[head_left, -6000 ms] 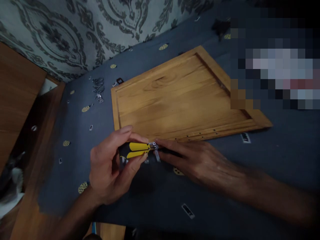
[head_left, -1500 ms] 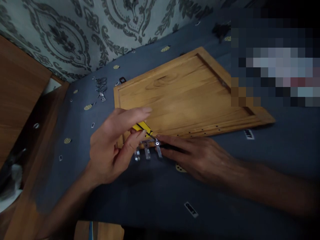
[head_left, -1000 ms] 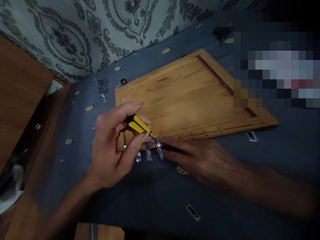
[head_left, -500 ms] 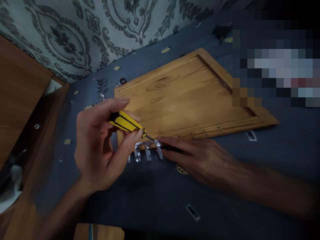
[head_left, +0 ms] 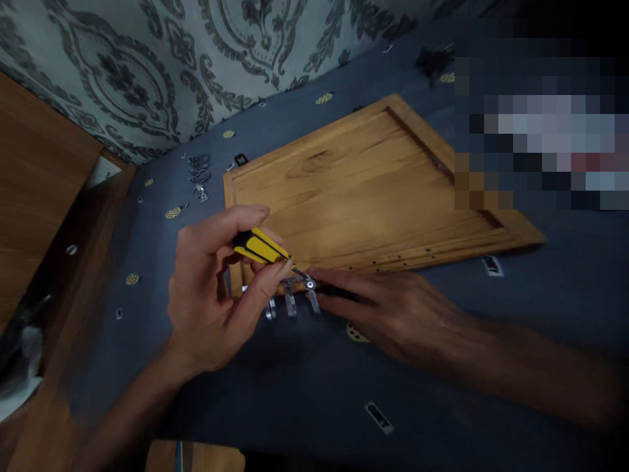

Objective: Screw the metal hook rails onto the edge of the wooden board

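Observation:
My left hand grips a yellow-and-black screwdriver, its tip angled down to a screw on a metal hook rack at the near left edge of a framed wooden panel. The rack's hooks hang off the panel's edge over the blue cloth. My right hand lies flat beside the rack, fingertips pressed against its right end, fingers stretched out.
The panel lies on a blue patterned cloth over a bed. Small metal hooks and fittings sit near the wall behind the panel's left corner. Wooden furniture stands at the left. A row of small holes runs along the panel's near edge.
My left hand has turned the screwdriver and shifted back right toward the rack. My right hand has stayed pressed at the rack's right end.

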Demonstrator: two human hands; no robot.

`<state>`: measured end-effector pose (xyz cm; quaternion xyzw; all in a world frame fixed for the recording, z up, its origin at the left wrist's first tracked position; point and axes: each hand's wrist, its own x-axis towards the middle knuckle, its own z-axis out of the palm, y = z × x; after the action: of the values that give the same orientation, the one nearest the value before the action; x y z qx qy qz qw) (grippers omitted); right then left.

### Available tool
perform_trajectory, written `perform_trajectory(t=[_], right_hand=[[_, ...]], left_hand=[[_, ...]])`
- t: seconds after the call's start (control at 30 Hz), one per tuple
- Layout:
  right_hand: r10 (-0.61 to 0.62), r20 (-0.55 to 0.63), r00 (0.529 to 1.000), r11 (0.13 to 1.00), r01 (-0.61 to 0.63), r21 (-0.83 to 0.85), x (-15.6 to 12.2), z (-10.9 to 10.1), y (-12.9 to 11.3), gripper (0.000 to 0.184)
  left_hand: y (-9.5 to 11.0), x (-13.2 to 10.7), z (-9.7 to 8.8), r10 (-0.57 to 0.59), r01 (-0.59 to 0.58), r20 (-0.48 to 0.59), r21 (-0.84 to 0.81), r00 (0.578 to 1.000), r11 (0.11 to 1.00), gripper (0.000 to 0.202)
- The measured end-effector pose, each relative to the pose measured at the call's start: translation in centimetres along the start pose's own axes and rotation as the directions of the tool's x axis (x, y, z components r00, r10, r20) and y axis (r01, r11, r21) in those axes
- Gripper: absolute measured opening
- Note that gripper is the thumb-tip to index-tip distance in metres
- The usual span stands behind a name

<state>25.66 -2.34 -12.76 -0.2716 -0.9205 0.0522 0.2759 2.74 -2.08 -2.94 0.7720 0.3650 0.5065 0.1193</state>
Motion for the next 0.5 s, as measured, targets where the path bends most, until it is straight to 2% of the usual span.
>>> perform_trajectory(t=[0.13, 0.27, 0.5], right_hand=[[-0.024, -0.043, 0.999, 1.000, 0.025, 0.014, -0.1, 0.3, 0.0, 0.062], [-0.023, -0.053, 0.998, 0.999, 0.024, 0.028, 0.2, -0.2, 0.0, 0.060], [-0.030, 0.011, 0.999, 0.999, 0.030, 0.023, 0.7, -1.0, -0.2, 0.055]], left_hand=[[0.4, 0.0, 0.0, -0.038, 0.039, -0.038, 0.049, 0.999, 0.998, 0.052], [0.6, 0.1, -0.1, -0.089, 0.091, -0.023, 0.103, 0.996, 0.990, 0.049], [0.1, 0.2, -0.7, 0.076, -0.077, 0.017, 0.329, 0.997, 0.941, 0.045]])
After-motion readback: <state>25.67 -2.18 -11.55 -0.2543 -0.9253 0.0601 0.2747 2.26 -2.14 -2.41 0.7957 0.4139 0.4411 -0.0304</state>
